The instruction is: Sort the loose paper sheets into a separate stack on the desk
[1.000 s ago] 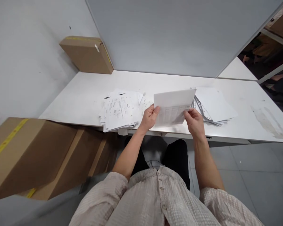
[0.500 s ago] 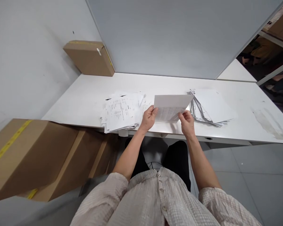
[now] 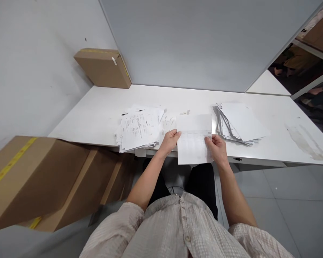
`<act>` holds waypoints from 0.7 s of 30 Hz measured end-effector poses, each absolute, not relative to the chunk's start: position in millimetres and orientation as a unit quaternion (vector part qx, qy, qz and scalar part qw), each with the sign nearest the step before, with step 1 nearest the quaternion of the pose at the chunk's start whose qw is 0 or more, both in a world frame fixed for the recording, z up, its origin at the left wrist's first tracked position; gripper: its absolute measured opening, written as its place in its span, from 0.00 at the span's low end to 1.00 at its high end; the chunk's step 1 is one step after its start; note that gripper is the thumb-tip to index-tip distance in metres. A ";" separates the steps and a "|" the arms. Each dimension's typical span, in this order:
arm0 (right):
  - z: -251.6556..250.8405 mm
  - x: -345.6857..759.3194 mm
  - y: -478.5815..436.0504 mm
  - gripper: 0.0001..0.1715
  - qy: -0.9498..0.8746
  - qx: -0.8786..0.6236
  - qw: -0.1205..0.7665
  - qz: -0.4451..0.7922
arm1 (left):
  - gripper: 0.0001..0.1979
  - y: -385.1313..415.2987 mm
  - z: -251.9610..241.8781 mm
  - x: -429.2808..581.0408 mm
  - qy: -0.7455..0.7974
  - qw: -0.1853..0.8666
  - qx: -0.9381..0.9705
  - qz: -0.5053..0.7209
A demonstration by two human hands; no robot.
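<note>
My left grip [image 3: 170,142] and right grip [image 3: 217,147] pinch a printed sheet [image 3: 192,148] by its sides, across the desk's [image 3: 177,96] front edge. Paper piles flank it: the left pile [image 3: 136,129] at that edge, the right pile [image 3: 246,120] farther back.

Here's the white surface [image 3: 183,98], running right up to a grey panel [image 3: 177,43], pale wall [image 3: 37,64] at left! Grey tiled floor [image 3: 261,186] below, shelving [image 3: 313,52] far right.
</note>
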State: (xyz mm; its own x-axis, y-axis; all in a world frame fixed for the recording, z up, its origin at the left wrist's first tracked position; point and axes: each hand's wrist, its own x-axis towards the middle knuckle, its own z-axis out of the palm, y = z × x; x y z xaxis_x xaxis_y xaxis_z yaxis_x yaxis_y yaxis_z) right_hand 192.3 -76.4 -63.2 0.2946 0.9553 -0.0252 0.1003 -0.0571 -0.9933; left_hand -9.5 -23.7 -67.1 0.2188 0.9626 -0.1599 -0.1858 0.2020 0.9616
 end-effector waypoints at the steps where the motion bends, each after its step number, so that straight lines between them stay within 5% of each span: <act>1: -67.2 196.2 -81.9 0.15 -0.427 -0.616 0.512 0.419 | 0.14 -25.0 -72.2 -11.1 0.461 0.643 0.446 0.418; 15: -85.6 213.5 -74.7 0.15 -0.339 -0.655 0.464 0.491 | 0.17 3.0 -107.2 -8.2 0.548 0.303 0.662 0.411; 21: -85.4 212.1 -67.3 0.15 -0.320 -0.666 0.466 0.487 | 0.22 19.1 -104.0 -5.7 0.519 0.278 0.713 0.381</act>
